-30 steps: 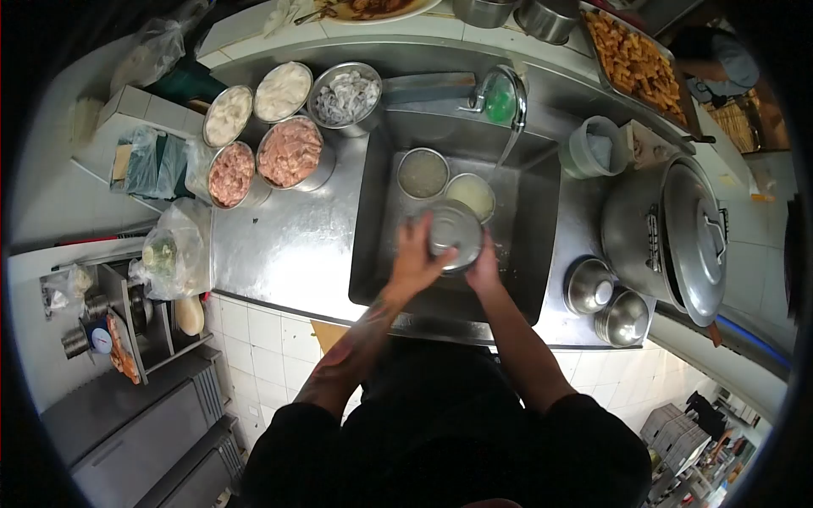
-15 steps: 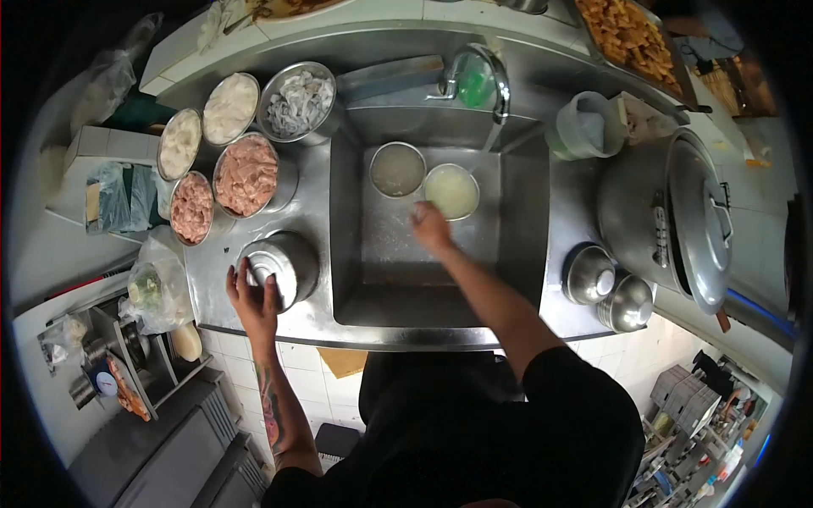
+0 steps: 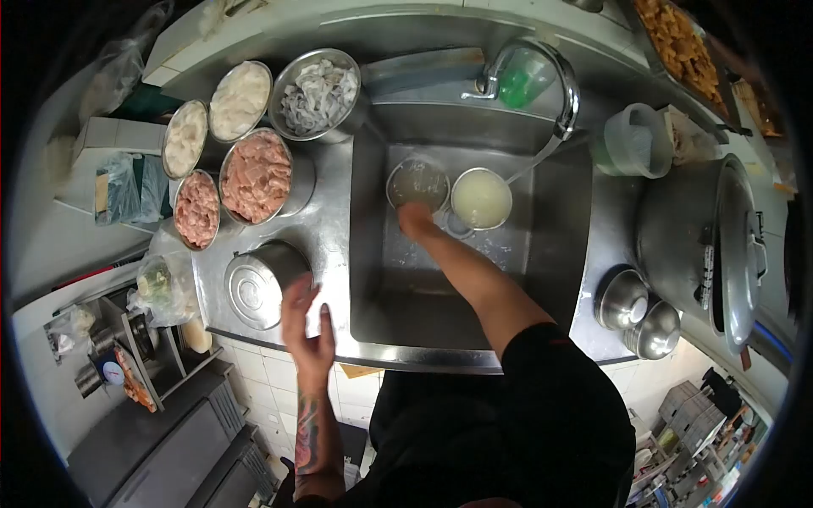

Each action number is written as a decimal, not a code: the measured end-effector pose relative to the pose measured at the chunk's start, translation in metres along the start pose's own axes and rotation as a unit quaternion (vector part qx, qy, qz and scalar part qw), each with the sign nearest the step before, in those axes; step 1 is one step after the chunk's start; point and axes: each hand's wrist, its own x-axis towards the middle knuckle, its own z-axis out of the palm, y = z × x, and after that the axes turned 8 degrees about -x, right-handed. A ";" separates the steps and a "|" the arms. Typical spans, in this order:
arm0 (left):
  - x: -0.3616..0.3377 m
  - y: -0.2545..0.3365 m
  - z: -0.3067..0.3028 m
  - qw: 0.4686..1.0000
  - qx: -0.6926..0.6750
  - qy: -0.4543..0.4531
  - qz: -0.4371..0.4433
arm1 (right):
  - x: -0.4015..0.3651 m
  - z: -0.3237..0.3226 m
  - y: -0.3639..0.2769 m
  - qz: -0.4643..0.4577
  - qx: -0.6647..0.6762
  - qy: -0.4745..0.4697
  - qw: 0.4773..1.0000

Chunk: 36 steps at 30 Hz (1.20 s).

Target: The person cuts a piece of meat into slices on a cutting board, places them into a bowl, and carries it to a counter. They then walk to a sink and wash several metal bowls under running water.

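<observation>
My right hand [image 3: 414, 218] reaches into the steel sink [image 3: 474, 298] and grips the near rim of a metal container [image 3: 418, 179] holding cloudy grayish liquid; its fingertips are partly hidden. Touching distance to the right stands a second metal container [image 3: 482, 199] full of pale yellowish, milky liquid. On the counter left of the sink, an upturned metal pot [image 3: 258, 288] shows its base. Just right of and in front of that pot, my left hand [image 3: 308, 326] hovers, slightly blurred, fingers apart and holding nothing.
Metal containers of pinkish raw meat [image 3: 256, 176], pale white food [image 3: 240, 102] and grayish strips [image 3: 320, 96] crowd the back left. A faucet [image 3: 566, 110] arches over the sink. Upturned bowls [image 3: 622, 298] and a large lidded pot [image 3: 686, 241] stand at the right.
My left hand has come off the upturned pot and moved right, toward me. My right hand has gone to the left container's rim, which sits slightly nearer. The whole view has shifted.
</observation>
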 end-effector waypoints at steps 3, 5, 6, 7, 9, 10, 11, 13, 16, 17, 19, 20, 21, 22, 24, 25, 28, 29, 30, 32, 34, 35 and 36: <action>-0.006 -0.002 0.036 0.994 -0.092 -0.058 -0.026 | -0.018 -0.025 -0.002 -0.016 0.086 0.103 0.991; -0.012 -0.012 0.063 0.991 -0.097 -0.090 -0.027 | -0.020 -0.022 0.011 0.007 0.149 0.156 0.976; -0.010 -0.012 0.073 0.988 -0.092 -0.118 -0.025 | -0.016 -0.006 0.021 0.003 0.229 0.115 0.967; -0.007 -0.013 0.082 0.985 -0.087 -0.146 -0.021 | -0.019 -0.011 0.024 -0.002 0.307 0.074 0.949; -0.005 -0.022 0.099 0.979 -0.080 -0.188 -0.003 | -0.040 -0.021 0.026 -0.010 0.284 0.093 0.954; -0.004 -0.024 0.106 0.979 -0.063 -0.195 0.010 | -0.051 -0.026 0.027 0.019 0.366 0.058 0.929; -0.002 -0.027 0.115 0.978 -0.047 -0.202 0.023 | -0.061 -0.033 0.029 0.046 0.444 0.022 0.895; 0.005 -0.044 0.139 0.969 -0.049 -0.242 0.006 | -0.070 -0.045 0.038 0.097 0.442 0.056 0.890; 0.044 -0.023 0.170 0.960 0.091 -0.262 0.035 | -0.094 -0.108 0.060 0.186 0.565 0.058 0.801; 0.070 0.009 0.172 0.933 0.156 -0.322 0.034 | -0.095 -0.124 0.067 0.185 0.565 0.069 0.801; 0.110 0.040 0.197 0.900 0.219 -0.376 0.041 | -0.099 -0.152 0.083 0.189 0.695 0.058 0.691; 0.124 0.041 0.219 0.900 0.205 -0.378 0.077 | -0.106 -0.169 0.094 0.152 0.716 0.061 0.678; 0.135 0.048 0.236 0.899 0.191 -0.378 0.112 | -0.112 -0.189 0.102 0.151 0.714 0.069 0.680; 0.140 0.066 0.244 0.900 0.188 -0.376 0.119 | -0.118 -0.207 0.111 0.195 0.727 0.151 0.641; 0.142 0.097 0.256 0.904 0.139 -0.283 0.287 | -0.126 -0.234 0.132 0.228 0.766 0.256 0.544; 0.146 0.108 0.259 0.903 0.135 -0.284 0.291 | -0.129 -0.238 0.137 0.230 0.764 0.260 0.543; 0.176 0.109 0.291 0.918 0.038 -0.232 0.319 | -0.138 -0.262 0.116 0.211 0.743 0.375 0.513; 0.198 0.113 0.297 0.916 0.036 -0.233 0.324 | -0.144 -0.264 0.104 0.218 0.668 0.388 0.596; 0.218 0.116 0.303 0.894 0.124 -0.384 0.196 | -0.154 -0.277 0.092 0.229 0.654 0.354 0.629; 0.212 0.142 0.281 0.875 0.178 -0.451 -0.012 | -0.157 -0.283 0.095 0.273 0.580 0.311 0.702; 0.172 0.142 0.281 0.930 0.128 -0.292 0.182 | -0.137 -0.274 0.141 0.278 0.707 0.278 0.587; 0.159 0.142 0.282 0.921 0.070 -0.116 0.366 | -0.129 -0.272 0.153 0.278 0.813 0.239 0.453; 0.155 0.153 0.271 0.924 -0.020 -0.075 0.375 | -0.132 -0.274 0.143 0.246 0.814 0.296 0.435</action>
